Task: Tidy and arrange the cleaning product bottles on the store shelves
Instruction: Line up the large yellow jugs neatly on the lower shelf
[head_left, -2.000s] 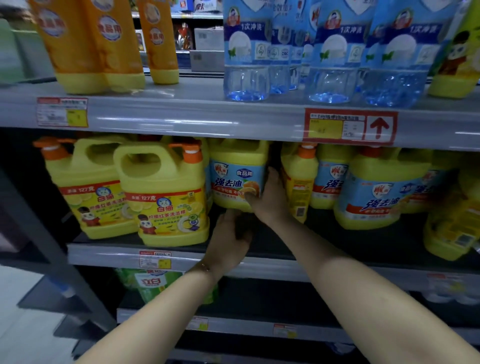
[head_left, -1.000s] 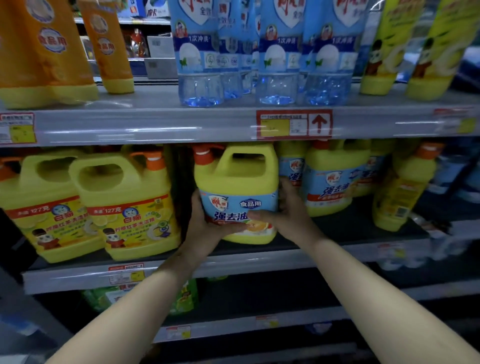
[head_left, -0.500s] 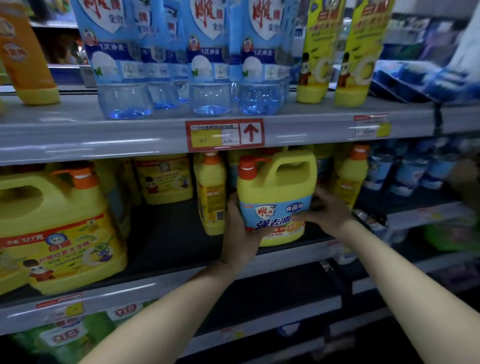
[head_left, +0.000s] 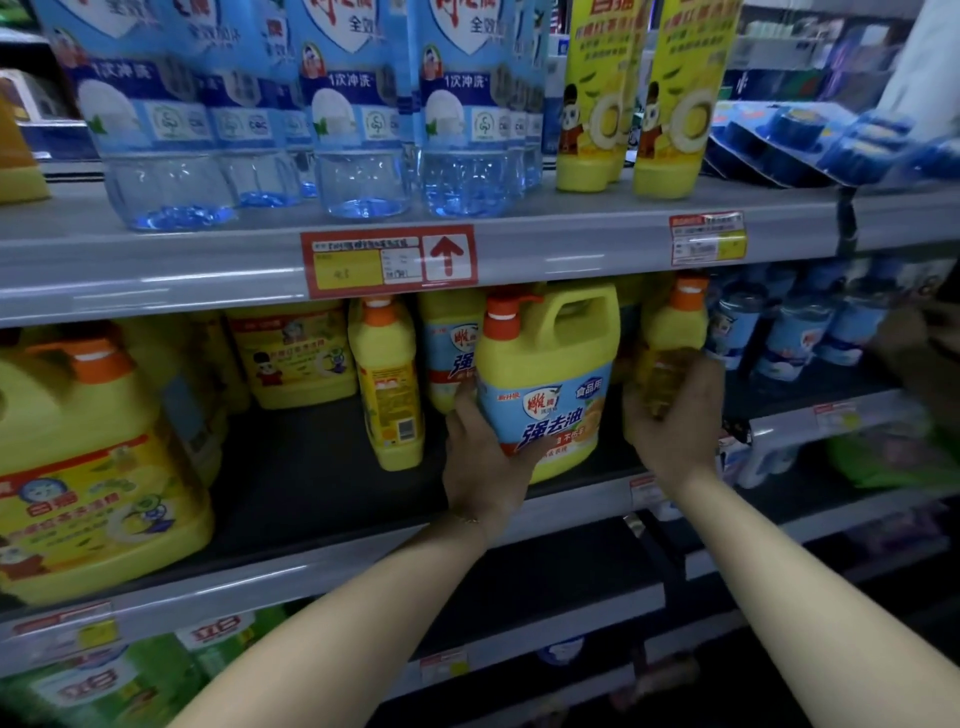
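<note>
A yellow jug with a blue label and orange pump (head_left: 550, 379) stands upright near the front of the middle shelf (head_left: 322, 564). My left hand (head_left: 485, 462) grips its lower left side. My right hand (head_left: 672, 415) has left the jug and is wrapped around a slim yellow bottle with an orange cap (head_left: 670, 343) just to the jug's right. Another slim yellow bottle (head_left: 387, 384) stands to the left of the jug.
Big yellow jugs (head_left: 88, 467) fill the shelf's left end, with bare shelf between them and the slim bottle. Clear blue bottles (head_left: 358, 130) and yellow tubes (head_left: 670, 104) stand on the upper shelf (head_left: 156, 265). Blue packs (head_left: 800, 332) sit at right. Green packs (head_left: 104, 675) lie below.
Both hands carried the blue-label jug rightward along the shelf. My right hand then came off the jug and closed on the slim yellow bottle beside it.
</note>
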